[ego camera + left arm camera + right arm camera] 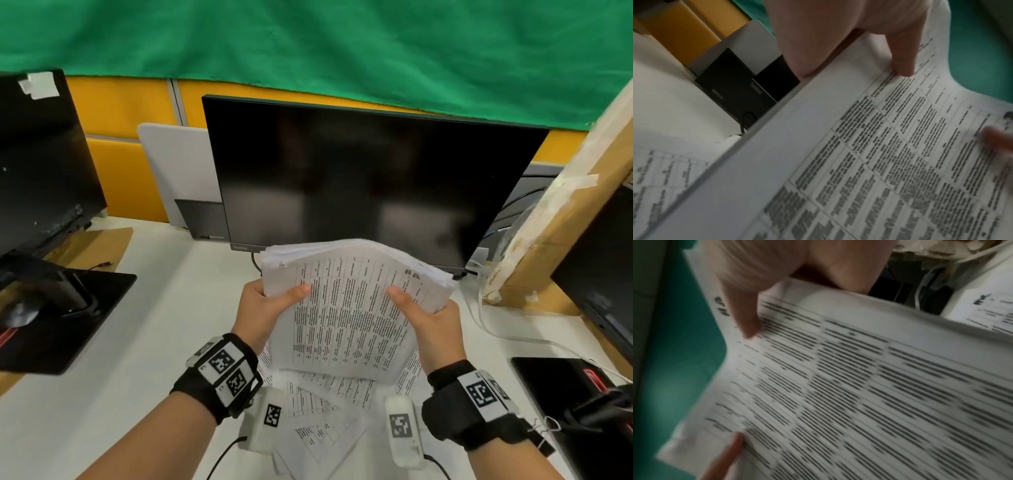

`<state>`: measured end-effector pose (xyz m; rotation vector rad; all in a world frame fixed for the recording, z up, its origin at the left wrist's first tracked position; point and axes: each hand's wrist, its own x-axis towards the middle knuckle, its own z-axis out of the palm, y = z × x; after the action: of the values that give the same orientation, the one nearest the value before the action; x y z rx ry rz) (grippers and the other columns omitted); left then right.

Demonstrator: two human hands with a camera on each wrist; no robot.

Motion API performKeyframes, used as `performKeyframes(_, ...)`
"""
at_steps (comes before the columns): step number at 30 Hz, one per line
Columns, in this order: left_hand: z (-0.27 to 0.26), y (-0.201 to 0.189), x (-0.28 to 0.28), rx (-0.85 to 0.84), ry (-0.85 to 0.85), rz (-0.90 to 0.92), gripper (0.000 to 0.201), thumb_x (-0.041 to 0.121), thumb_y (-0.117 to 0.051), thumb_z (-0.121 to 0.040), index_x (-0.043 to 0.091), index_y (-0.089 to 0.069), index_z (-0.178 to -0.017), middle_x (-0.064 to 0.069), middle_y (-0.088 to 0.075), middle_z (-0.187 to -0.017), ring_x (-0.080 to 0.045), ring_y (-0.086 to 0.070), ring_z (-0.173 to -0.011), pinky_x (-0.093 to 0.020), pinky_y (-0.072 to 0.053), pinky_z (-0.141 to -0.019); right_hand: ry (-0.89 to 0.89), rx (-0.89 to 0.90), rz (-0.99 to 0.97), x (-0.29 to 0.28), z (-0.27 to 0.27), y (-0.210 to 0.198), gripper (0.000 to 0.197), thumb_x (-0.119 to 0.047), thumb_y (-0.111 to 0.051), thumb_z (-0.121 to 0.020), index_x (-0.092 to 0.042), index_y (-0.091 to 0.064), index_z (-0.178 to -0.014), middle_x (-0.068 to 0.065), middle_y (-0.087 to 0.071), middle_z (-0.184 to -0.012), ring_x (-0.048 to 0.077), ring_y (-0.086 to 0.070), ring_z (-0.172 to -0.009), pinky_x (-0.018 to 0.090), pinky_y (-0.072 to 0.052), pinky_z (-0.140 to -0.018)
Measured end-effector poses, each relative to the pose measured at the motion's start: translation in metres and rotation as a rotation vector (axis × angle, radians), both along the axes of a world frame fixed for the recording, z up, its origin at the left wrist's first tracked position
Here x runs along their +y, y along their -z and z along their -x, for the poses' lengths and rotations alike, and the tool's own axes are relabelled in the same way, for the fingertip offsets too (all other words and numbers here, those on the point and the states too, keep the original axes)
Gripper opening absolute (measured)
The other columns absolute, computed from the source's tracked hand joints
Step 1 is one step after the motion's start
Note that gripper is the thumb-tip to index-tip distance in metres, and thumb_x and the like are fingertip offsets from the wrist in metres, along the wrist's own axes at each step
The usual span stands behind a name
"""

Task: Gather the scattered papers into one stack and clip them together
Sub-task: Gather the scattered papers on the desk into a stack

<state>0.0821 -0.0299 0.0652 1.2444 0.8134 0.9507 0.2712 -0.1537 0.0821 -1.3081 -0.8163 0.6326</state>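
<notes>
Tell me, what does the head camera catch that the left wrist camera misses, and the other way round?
Only the head view shows the whole monitor, the cardboard box, both wristbands, and the right hand gripping the stack. Only the left wrist view shows, close up, the left thumb pressing the printed page. Both show the left hand holding the stack of papers, with loose sheets lying on the desk beneath.

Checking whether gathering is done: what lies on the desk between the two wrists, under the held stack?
Loose printed sheets lie fanned on the desk, below the stack held by the left hand and right hand. Head view.
</notes>
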Motion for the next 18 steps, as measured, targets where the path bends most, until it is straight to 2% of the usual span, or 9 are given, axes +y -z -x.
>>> performKeyframes(2, 0.001, 0.006, -0.002, 0.042, 0.007, 0.019, 0.033, 0.025, -0.085, -0.056, 0.017, -0.071, -0.084, 0.000, -0.077, -0.079, -0.018, -0.073, -0.078, -0.040, -0.059, -0.076, 0.047, -0.034, -0.065, -0.003, 0.001, -0.006, 0.074, -0.070, -0.073, -0.047, -0.018, -0.069, -0.100, -0.007, -0.076, -0.087, 0.010, -0.072, -0.081, 0.021, -0.057, -0.064)
performKeyframes(3, 0.001, 0.009, -0.002, 0.059, 0.002, 0.033, 0.039, 0.028, -0.087, -0.052, 0.017, -0.071, -0.086, -0.003, -0.077, -0.081, -0.021, -0.073, -0.082, -0.041, -0.059, -0.077, 0.061, -0.057, -0.086, -0.005, 0.001, -0.009, 0.074, -0.070, -0.071, -0.051, -0.016, -0.068, -0.102, -0.008, -0.075, -0.087, 0.008, -0.071, -0.081, 0.018, -0.056, -0.063)
performKeyframes(4, 0.001, 0.013, -0.002, 0.071, -0.010, 0.047, 0.041, 0.028, -0.087, -0.052, 0.017, -0.070, -0.088, -0.005, -0.076, -0.085, -0.024, -0.072, -0.086, -0.040, -0.058, -0.078, 0.060, -0.068, -0.096, -0.005, 0.001, -0.011, 0.067, -0.065, -0.070, -0.056, -0.017, -0.067, -0.102, -0.009, -0.075, -0.087, 0.007, -0.071, -0.081, 0.017, -0.055, -0.064)
performKeyframes(6, -0.001, 0.021, -0.003, 0.094, -0.017, 0.061, 0.032, 0.020, -0.082, -0.064, 0.017, -0.068, -0.093, -0.007, -0.074, -0.095, -0.024, -0.070, -0.092, -0.038, -0.057, -0.080, 0.017, -0.066, -0.032, -0.003, -0.001, -0.008, 0.048, -0.044, -0.072, -0.066, -0.017, -0.067, -0.105, -0.007, -0.075, -0.091, 0.008, -0.071, -0.087, 0.024, -0.056, -0.072)
performKeyframes(8, -0.002, 0.028, -0.005, 0.117, -0.018, 0.072, 0.027, 0.013, -0.078, -0.071, 0.020, -0.066, -0.093, -0.005, -0.073, -0.098, -0.020, -0.070, -0.093, -0.033, -0.057, -0.079, -0.028, -0.055, 0.109, 0.000, -0.002, 0.004, 0.038, -0.027, -0.076, -0.070, -0.022, -0.066, -0.107, -0.002, -0.074, -0.100, 0.014, -0.069, -0.097, 0.037, -0.056, -0.084)
performKeyframes(10, -0.003, 0.033, -0.007, 0.136, -0.023, 0.087, 0.030, 0.012, -0.080, -0.070, 0.022, -0.064, -0.093, -0.003, -0.072, -0.098, -0.017, -0.069, -0.093, -0.028, -0.056, -0.075, -0.048, -0.016, 0.203, 0.000, -0.001, 0.018, 0.033, -0.025, -0.078, -0.069, -0.031, -0.066, -0.099, -0.001, -0.074, -0.101, 0.017, -0.067, -0.100, 0.046, -0.053, -0.090)
performKeyframes(12, -0.003, 0.033, -0.007, 0.141, -0.021, 0.103, 0.035, 0.012, -0.081, -0.068, 0.018, -0.065, -0.099, -0.005, -0.073, -0.100, -0.019, -0.069, -0.095, -0.033, -0.056, -0.080, -0.027, 0.027, 0.219, -0.002, -0.001, 0.025, 0.031, -0.021, -0.078, -0.069, -0.033, -0.066, -0.094, -0.001, -0.074, -0.100, 0.018, -0.067, -0.100, 0.048, -0.052, -0.091)
performKeyframes(14, -0.001, 0.034, -0.006, 0.141, -0.009, 0.104, 0.042, 0.011, -0.082, -0.067, 0.012, -0.065, -0.106, -0.007, -0.073, -0.103, -0.022, -0.069, -0.097, -0.040, -0.056, -0.086, -0.020, 0.047, 0.211, -0.003, -0.005, 0.028, 0.031, -0.012, -0.076, -0.074, -0.033, -0.066, -0.093, -0.002, -0.073, -0.101, 0.019, -0.066, -0.101, 0.045, -0.052, -0.091)
performKeyframes(18, 0.002, 0.040, -0.008, 0.169, 0.015, 0.105, 0.037, 0.010, -0.080, -0.069, 0.016, -0.065, -0.103, -0.006, -0.073, -0.103, -0.021, -0.069, -0.097, -0.041, -0.055, -0.089, -0.057, 0.058, 0.316, -0.006, -0.002, 0.038, 0.027, -0.010, -0.074, -0.076, -0.032, -0.066, -0.090, -0.006, -0.073, -0.096, 0.017, -0.067, -0.099, 0.046, -0.050, -0.094)
